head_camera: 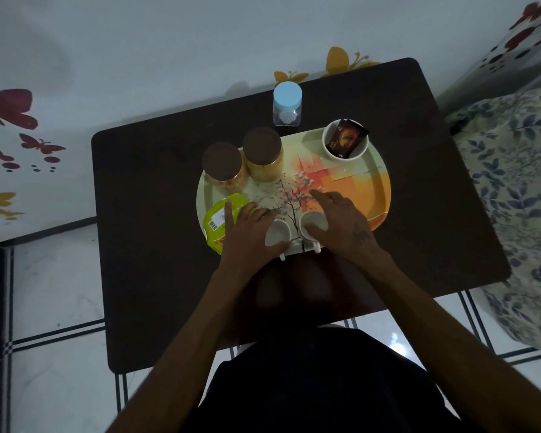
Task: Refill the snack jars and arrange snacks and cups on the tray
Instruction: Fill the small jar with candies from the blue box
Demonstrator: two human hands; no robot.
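An oval patterned tray [350,195] lies on a dark table [144,195]. At its left rear stand two snack jars with brown lids, one [221,162] in front of the other [262,146]. A green snack packet [221,218] lies at the tray's front left. Two white cups sit at the tray's near edge. My left hand [247,235] grips the left cup [277,234], its index finger stretched over the green packet. My right hand [344,226] holds the right cup [314,226] with the thumb on its rim and the fingers spread over the tray.
A white bowl [345,143] holding a dark packet stands at the tray's right rear. A clear jar with a blue lid [287,104] stands on the table behind the tray. A wall is beyond the table, a patterned bed cover [512,182] to the right.
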